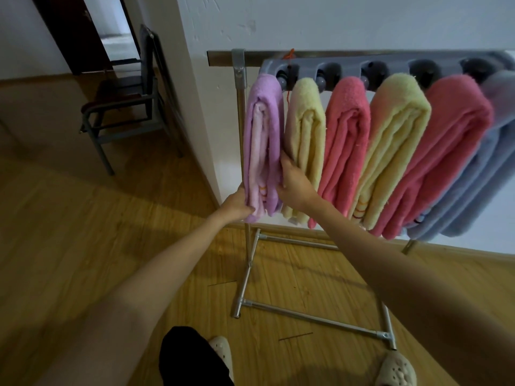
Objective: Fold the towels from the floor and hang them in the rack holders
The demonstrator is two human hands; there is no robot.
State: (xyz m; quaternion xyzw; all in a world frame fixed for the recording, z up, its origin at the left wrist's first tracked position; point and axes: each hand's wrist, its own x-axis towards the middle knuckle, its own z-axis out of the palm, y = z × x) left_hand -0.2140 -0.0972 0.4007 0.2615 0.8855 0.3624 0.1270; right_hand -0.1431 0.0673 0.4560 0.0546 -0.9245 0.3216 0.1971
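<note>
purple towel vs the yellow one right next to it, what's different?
Colour: the purple towel is lilac with a paler inner layer; the yellow towel beside it is pale yellow. Position: the purple towel hangs at the rack's left end, the yellow towel one holder in. Handling: the left hand grips the purple towel's bottom and the right hand touches its side; neither grips the yellow towel. Both hang folded.

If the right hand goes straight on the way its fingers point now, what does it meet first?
The right hand points up between the purple towel and the leftmost yellow towel. It would probably slide up that gap to the grey holder, though depth is unclear.
</note>
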